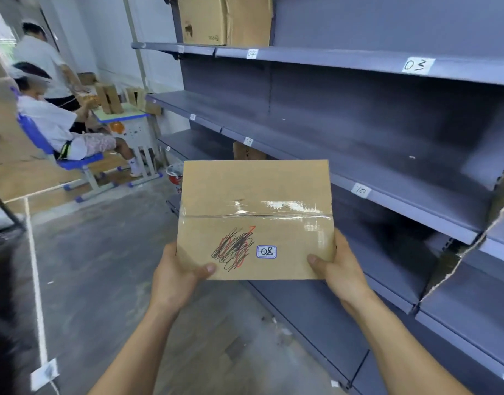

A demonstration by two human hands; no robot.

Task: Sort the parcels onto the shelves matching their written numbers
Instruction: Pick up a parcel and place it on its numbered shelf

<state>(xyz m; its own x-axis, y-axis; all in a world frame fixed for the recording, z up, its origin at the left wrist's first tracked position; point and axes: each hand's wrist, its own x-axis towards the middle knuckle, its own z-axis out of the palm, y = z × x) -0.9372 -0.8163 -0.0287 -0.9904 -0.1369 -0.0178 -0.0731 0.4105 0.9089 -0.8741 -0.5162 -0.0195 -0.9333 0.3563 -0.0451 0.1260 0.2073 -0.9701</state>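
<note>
Now, parcel (pixel 253 218) btwn L hand (pixel 176 277), R hand (pixel 339 269)

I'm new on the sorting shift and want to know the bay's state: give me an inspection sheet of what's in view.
Surface: grey shelves, edge tags 04, 03 and 10 readable.
Job's things: taped parcel, label 08 beside a scribble; no 08 tag seen.
Clutter: cardboard boxes on the top shelf.
Hands: left hand and right hand grip the parcel's near corners, thumbs on top.
Cables: nothing seen.
Surroundings: two people by a small desk at left; concrete floor with a white line.
</note>
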